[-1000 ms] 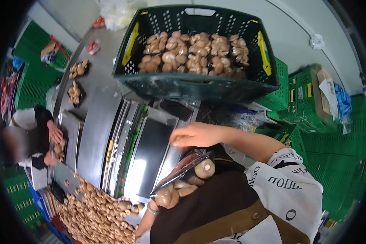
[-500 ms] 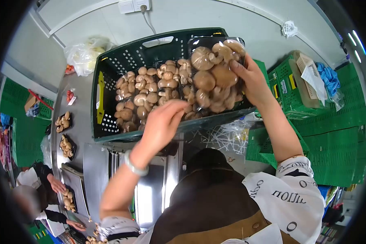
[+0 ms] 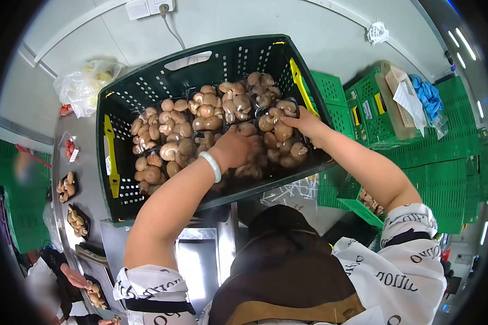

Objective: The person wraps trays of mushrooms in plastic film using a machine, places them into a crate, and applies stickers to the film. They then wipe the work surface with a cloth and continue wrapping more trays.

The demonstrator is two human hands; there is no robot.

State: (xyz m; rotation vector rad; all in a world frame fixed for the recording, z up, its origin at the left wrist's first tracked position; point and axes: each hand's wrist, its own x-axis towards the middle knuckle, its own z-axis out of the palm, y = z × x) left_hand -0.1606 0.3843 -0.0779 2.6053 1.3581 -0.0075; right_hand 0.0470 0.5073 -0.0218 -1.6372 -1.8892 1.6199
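Note:
A dark green perforated crate (image 3: 187, 44) with yellow handle clips holds rows of film-wrapped packs of shiitake mushrooms in black trays. At its right end, my right hand (image 3: 307, 125) grips the edge of one pack of shiitake mushrooms (image 3: 281, 132), thumb on top of the film. The pack sits low inside the crate. My left hand (image 3: 234, 149), with a pale bangle at the wrist, is closed over the neighbouring mushroom pack (image 3: 250, 165); its fingers are blurred and partly hidden. Other packs of mushrooms (image 3: 206, 108) lie close behind and to the left.
On the steel counter (image 3: 65, 135) at left are more mushroom trays (image 3: 77, 221) and a small red pack (image 3: 70, 149). A plastic bag (image 3: 87, 86) lies by the wall. Green crates (image 3: 439, 179) are stacked at right. A co-worker's hand (image 3: 75, 276) touches a tray at lower left.
The mushroom pack in my right hand has gone from raised above the crate down into its right end. My left hand has moved onto the pack beside it. The view has shifted.

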